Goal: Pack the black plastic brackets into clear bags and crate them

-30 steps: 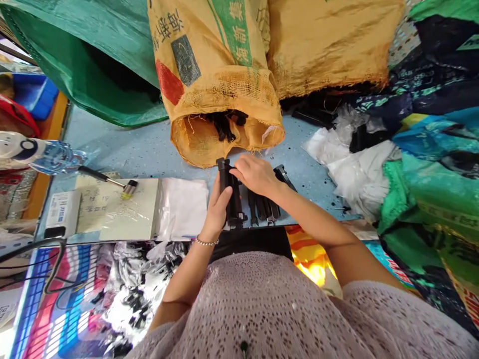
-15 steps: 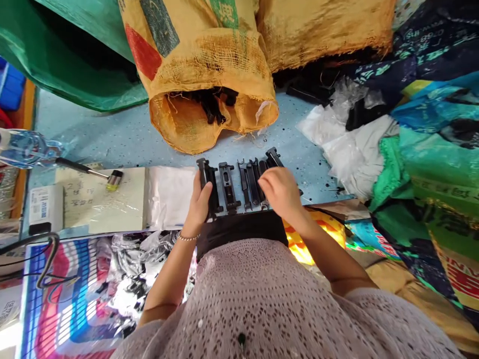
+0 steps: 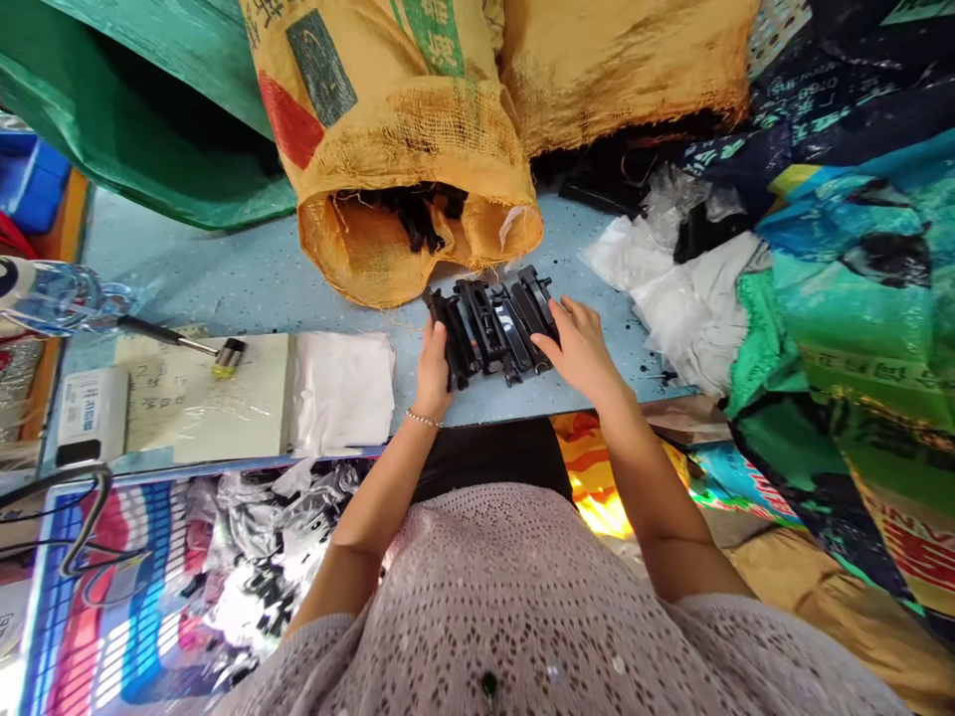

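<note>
Several long black plastic parts (image 3: 486, 328) stand side by side in a row on the blue worktop (image 3: 350, 273), close to its front edge. My left hand (image 3: 433, 368) presses against the left end of the row, fingers along the outer part. At the right end, my right hand (image 3: 582, 343) grips the outermost part, with its thumb on the near side. The row is squeezed between both hands. Some of my fingertips are hidden behind the parts.
An open yellow woven sack (image 3: 418, 119) with black pieces inside lies just beyond the row. Left are white sheets (image 3: 343, 388), a cardboard piece (image 3: 231, 408) with a black-handled tool (image 3: 175, 336), and a plastic bottle (image 3: 60, 298). White plastic bags (image 3: 686, 298) are heaped on the right.
The black parts have been pushed closer together and moved away from the front edge, slightly right. My right hand has gone from above the row to its right end.
</note>
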{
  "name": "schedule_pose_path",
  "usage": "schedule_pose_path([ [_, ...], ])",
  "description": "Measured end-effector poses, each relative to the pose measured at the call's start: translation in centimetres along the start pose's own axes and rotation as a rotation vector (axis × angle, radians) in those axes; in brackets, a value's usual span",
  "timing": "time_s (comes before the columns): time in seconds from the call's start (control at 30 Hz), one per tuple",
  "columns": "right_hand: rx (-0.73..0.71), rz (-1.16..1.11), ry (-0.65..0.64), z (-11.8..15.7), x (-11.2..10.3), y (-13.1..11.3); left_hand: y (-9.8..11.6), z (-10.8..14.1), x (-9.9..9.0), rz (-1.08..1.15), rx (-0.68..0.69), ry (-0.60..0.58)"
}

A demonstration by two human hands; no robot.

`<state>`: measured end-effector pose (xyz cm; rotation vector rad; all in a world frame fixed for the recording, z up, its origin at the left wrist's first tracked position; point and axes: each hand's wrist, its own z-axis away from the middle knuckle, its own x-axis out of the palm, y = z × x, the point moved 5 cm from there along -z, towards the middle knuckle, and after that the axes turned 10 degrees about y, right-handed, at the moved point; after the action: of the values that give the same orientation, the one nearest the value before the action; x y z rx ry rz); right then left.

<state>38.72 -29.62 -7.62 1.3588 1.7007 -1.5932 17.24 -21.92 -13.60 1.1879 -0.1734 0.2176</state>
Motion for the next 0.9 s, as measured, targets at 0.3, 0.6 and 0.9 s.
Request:
schedule_pose_path([
  [0.3,0.256,-0.839,-0.409,5.3,4.6,-9.4,4.0,5.9,-3.6,-0.250,0.364,-0.124],
  [0.6,0.609,-1.272,-0.523,5.0,8.0,-9.6,6.9,0.9,-15.8,-1.045,0.536,0.169],
  [0.9,0.629,-1.520,-0.868,3.0,11.0,-15.4,7.9,0.9,-17.6,-0.649,0.318,0.230],
])
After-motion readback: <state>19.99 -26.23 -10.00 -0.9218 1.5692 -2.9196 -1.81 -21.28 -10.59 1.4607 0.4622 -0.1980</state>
